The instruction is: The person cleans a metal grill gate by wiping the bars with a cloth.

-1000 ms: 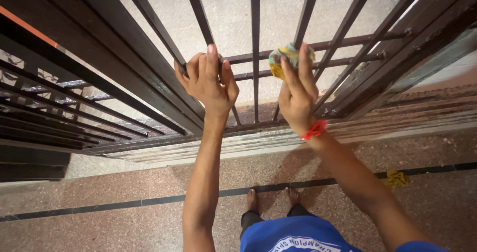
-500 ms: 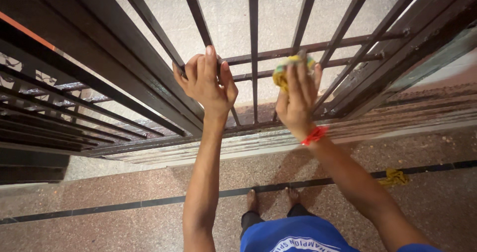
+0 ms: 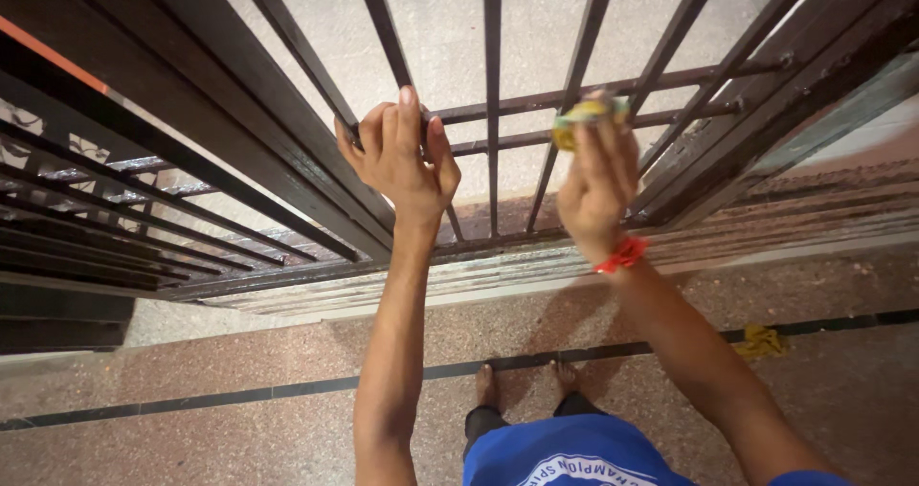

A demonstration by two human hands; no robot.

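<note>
A dark metal grille gate (image 3: pixel 491 55) with upright bars and two cross rails fills the upper view. My left hand (image 3: pixel 400 157) grips one slanted bar where it meets the cross rails. My right hand (image 3: pixel 598 181), with a red thread at the wrist, presses a crumpled yellow and green cloth (image 3: pixel 586 113) against the cross rails between two bars to the right. The cloth is partly hidden behind my fingers.
A second folded grille panel (image 3: pixel 115 227) lies to the left. The gate's sliding track (image 3: pixel 747 232) runs along the threshold. Below is speckled reddish floor with a dark strip, my bare feet (image 3: pixel 525 383), and a small yellow rag (image 3: pixel 763 341) at right.
My right hand has slid the cloth to the right along the cross rails, past one bar. My left hand keeps its grip in the same place.
</note>
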